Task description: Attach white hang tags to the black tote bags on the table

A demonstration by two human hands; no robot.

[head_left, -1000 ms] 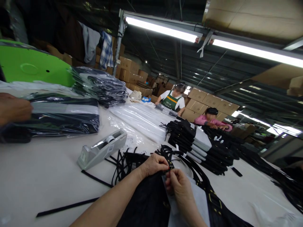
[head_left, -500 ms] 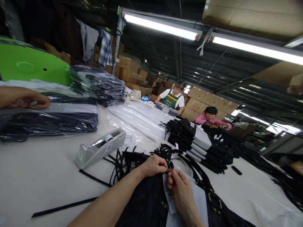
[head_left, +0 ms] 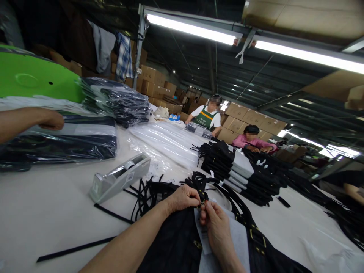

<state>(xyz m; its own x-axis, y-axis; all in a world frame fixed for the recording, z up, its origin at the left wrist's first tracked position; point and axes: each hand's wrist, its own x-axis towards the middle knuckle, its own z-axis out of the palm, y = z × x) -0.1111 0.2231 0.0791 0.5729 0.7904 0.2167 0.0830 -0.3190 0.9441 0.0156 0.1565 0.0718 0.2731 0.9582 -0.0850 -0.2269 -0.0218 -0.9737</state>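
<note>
My left hand [head_left: 183,198] and my right hand [head_left: 214,222] meet at a small metal fitting [head_left: 201,205] on a black strap [head_left: 202,188]; both pinch it with their fingertips. Under my hands lies a black garment [head_left: 176,246] with a white paper tag [head_left: 204,237] and a pale sheet [head_left: 237,242]. More black straps [head_left: 148,195] are tangled just left of my left hand.
A grey tape dispenser [head_left: 119,177] stands on the white table [head_left: 48,212]. Bagged black items [head_left: 65,142] lie at the left, where another person's hand [head_left: 51,120] rests. A stack of folded black pieces [head_left: 227,170] sits ahead. Two people work at the far end.
My hands stay pinched together on the fitting, shifting only slightly. The other person's hand at the left has moved across the bagged items.
</note>
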